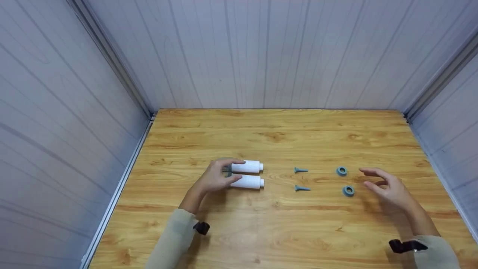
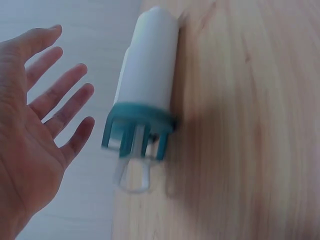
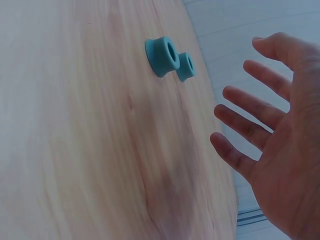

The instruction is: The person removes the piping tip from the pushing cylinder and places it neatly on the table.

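Note:
Two white cylinders, the far one (image 1: 251, 166) and the near one (image 1: 248, 181), lie side by side on the wooden table, narrow necks to the right. Seen from the left wrist, one white cylinder (image 2: 150, 60) has a teal slotted end piece (image 2: 137, 122) with a pale loop beyond it. My left hand (image 1: 216, 177) hovers over their left ends, fingers spread and apart from them. At the right, my right hand (image 1: 390, 188) is held in the air, relaxed and holding nothing. It is nearest two teal flanged rings, the far one (image 1: 341, 171) and the near one (image 1: 348, 191).
Between cylinders and rings lie two small teal tapered pins with flared heads, a far pin (image 1: 301, 170) and a near pin (image 1: 302, 188). Pale panel walls (image 1: 246, 56) enclose the table (image 1: 276, 231) at the back and both sides.

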Demonstrator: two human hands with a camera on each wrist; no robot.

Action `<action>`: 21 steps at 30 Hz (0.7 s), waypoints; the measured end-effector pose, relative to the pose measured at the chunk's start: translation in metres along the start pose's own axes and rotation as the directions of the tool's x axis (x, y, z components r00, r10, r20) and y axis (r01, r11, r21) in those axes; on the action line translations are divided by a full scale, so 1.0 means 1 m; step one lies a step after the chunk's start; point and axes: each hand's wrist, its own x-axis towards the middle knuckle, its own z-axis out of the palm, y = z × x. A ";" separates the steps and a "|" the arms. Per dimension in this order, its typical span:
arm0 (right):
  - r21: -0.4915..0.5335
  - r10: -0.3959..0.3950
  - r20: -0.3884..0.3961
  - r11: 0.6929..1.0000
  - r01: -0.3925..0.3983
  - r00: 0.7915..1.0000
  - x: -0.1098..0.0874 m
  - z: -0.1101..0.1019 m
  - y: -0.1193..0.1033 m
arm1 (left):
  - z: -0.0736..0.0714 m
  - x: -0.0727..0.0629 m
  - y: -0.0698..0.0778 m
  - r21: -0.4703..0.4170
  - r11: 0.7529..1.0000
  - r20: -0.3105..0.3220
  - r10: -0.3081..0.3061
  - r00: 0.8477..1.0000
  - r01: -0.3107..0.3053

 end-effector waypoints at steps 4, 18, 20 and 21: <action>-0.004 0.020 -0.019 1.000 -0.020 1.000 0.003 -0.009 0.000 | -0.011 0.002 -0.002 -0.032 0.999 -0.033 -0.025 0.999 0.024; -0.038 -0.031 -0.070 0.999 0.028 0.997 0.032 -0.032 -0.014 | -0.063 0.001 0.001 0.100 0.995 -0.147 -0.013 0.989 0.028; -0.047 -0.037 -0.085 0.998 0.033 0.996 0.035 -0.035 -0.015 | -0.072 -0.001 0.001 0.120 0.992 -0.167 -0.008 0.986 0.028; -0.051 -0.042 -0.095 0.998 0.037 0.995 0.036 -0.036 -0.015 | -0.077 -0.002 0.001 0.131 0.991 -0.175 -0.007 0.984 0.031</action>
